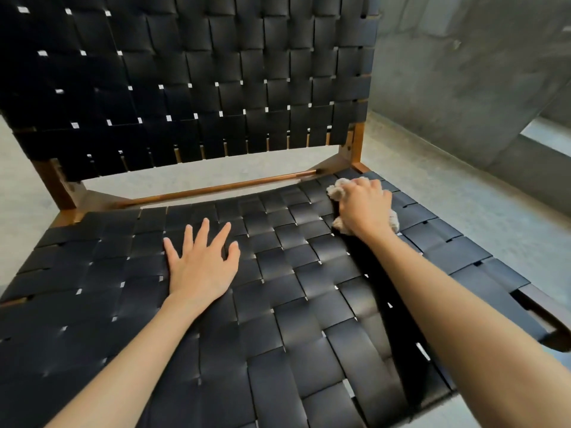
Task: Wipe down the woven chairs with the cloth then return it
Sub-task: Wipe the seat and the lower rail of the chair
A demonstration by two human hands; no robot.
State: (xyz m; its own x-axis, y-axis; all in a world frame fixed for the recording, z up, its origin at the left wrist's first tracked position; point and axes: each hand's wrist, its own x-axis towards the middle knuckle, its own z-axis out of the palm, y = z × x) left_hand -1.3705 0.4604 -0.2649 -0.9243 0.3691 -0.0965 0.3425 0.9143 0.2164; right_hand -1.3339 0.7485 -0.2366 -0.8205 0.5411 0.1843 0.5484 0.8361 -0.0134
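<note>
A chair with a black woven-strap seat (pixel 278 319) and a woven backrest (pixel 191 78) on a brown wooden frame fills the view. My right hand (pixel 364 205) grips a bunched beige cloth (pixel 335 189) and holds it down on the seat's far right corner. Most of the cloth is hidden under the hand. My left hand (pixel 200 264) rests flat on the middle of the seat with its fingers spread.
A grey concrete floor (pixel 463 196) lies around and under the chair. A grey concrete wall (pixel 463 72) rises close behind on the right. The chair's wooden front-right frame (pixel 543 322) juts out at the right edge.
</note>
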